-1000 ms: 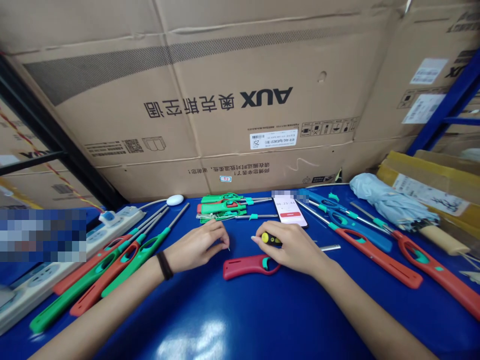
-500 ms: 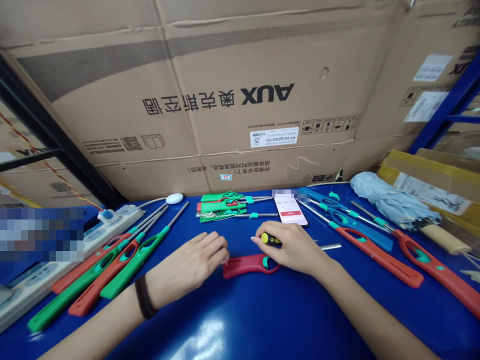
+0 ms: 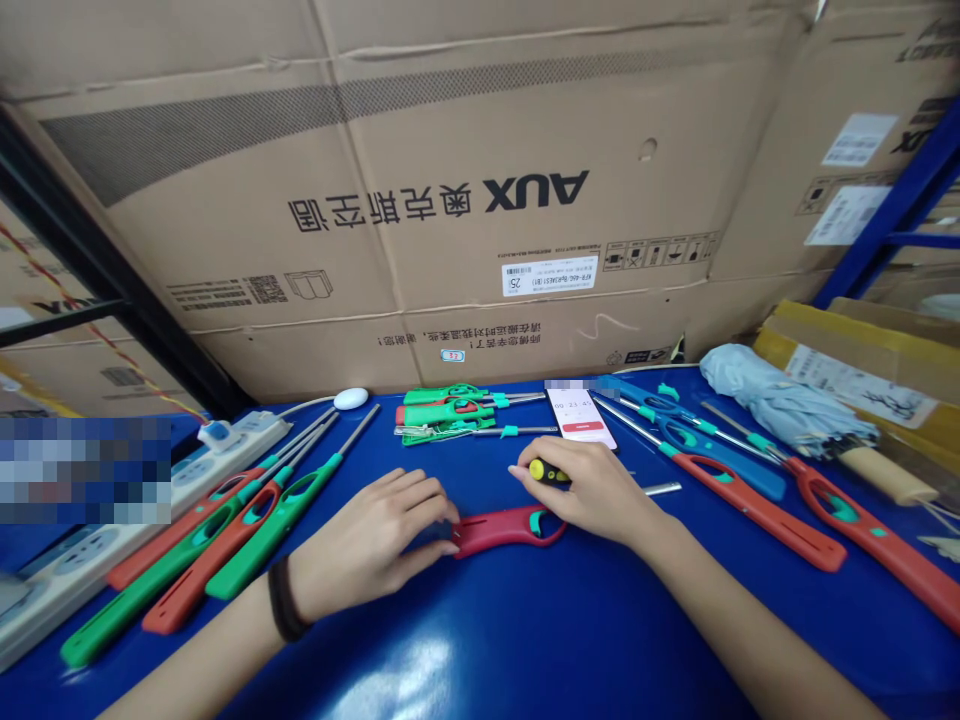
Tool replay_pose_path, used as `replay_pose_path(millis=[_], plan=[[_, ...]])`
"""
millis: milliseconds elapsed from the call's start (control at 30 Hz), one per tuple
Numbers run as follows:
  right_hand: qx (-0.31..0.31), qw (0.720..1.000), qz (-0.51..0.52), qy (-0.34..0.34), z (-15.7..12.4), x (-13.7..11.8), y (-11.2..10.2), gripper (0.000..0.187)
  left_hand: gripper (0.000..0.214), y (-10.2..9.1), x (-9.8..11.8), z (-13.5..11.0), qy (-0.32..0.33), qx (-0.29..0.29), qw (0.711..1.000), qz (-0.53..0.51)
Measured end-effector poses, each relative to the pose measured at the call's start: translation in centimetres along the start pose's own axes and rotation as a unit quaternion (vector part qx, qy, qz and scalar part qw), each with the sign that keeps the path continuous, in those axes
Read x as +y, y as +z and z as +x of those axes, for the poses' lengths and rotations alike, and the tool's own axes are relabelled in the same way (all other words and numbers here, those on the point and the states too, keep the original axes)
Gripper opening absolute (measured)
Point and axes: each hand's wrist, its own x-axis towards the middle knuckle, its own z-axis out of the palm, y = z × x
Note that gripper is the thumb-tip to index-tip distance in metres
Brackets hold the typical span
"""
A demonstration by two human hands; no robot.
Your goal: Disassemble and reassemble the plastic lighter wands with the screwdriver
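On blue table [image 3: 525, 640], cardboard boxes [image 3: 450, 200] behind.

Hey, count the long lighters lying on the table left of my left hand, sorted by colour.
red lighters: 2
green lighters: 2
total: 4

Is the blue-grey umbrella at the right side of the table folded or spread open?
Folded. The umbrella lies on its side on the blue table, its cloth gathered loosely around the shaft, wooden handle pointing right.
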Motion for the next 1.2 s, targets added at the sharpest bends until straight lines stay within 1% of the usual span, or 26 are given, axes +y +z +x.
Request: replay_pose_path(millis=[100,200,300,433,500,567,633,700,733,800,833,867,900,933,1000,1067,1200], plan=[[0.018,1.0,0.0,0.004,0.1,0.1,-0.2,0.014,0.015,0.8,0.0,-0.4,-0.034,0.022,0.999,-0.036],[0.029,1.0,0.0,0.007,0.2,0.2,-0.2,0.013,0.015,1.9,-0.1,-0.6,-0.032,0.039,0.995,-0.09],[0.029,1.0,0.002,0.008,0.2,0.2,0.0,0.013,0.016,2.5,-0.1,-0.6,-0.031,0.063,0.99,-0.12],[0.029,0.999,0.015,0.01,0.1,0.2,0.2,0.014,0.02,2.5,0.0,-0.6,-0.024,0.074,0.988,-0.13],[0.038,0.999,0.026,0.013,0.1,0.1,0.0,0.012,0.021,2.2,-0.1,-0.6,-0.035,0.073,0.988,-0.135],[0.057,0.998,0.033,0.017,0.2,-0.3,-0.2,0.009,0.025,2.0,-0.4,-0.5,-0.05,0.063,0.987,-0.14],[0.092,0.994,0.05,0.031,0.4,-0.9,-0.4,0.009,0.035,1.9,-0.7,-0.2,-0.053,0.047,0.987,-0.147],[0.139,0.982,0.114,0.053,0.9,-2.0,-0.3,0.011,0.035,2.1,-1.0,0.4,-0.047,0.032,0.986,-0.16],[0.158,0.971,0.17,0.062,1.2,-2.7,-0.1,0.013,0.032,2.3,-1.0,0.6,-0.043,0.029,0.985,-0.167],[0.185,0.935,0.291,0.079,1.9,-4.1,0.7,0.015,0.028,3.0,-1.0,1.1,-0.039,0.033,0.983,-0.179],[0.176,0.921,0.338,0.084,2.3,-4.7,1.2,0.017,0.028,3.4,-1.0,1.2,-0.039,0.039,0.982,-0.181],[0.151,0.911,0.375,0.087,2.7,-5.3,1.8,0.019,0.028,3.8,-1.0,1.3,-0.041,0.048,0.981,-0.181],[0.128,0.902,0.404,0.078,3.1,-5.9,2.5,0.022,0.03,4.2,-1.0,1.3,-0.042,0.058,0.981,-0.18],[0.118,0.892,0.431,0.07,3.4,-6.3,3.1,0.024,0.031,4.6,-1.0,1.3,-0.04,0.068,0.981,-0.179],[0.117,0.877,0.46,0.067,3.7,-6.8,4.2,0.026,0.034,5.2,-1.1,1.1,-0.026,0.083,0.982,-0.17],[0.123,0.869,0.473,0.075,3.7,-6.9,4.9,0.027,0.035,5.6,-1.3,1.0,-0.006,0.09,0.984,-0.153],[0.143,0.866,0.472,0.083,2.9,-6.6,5.2,0.029,0.034,5.8,-1.3,0.8,0.01,0.094,0.987,-0.13]])
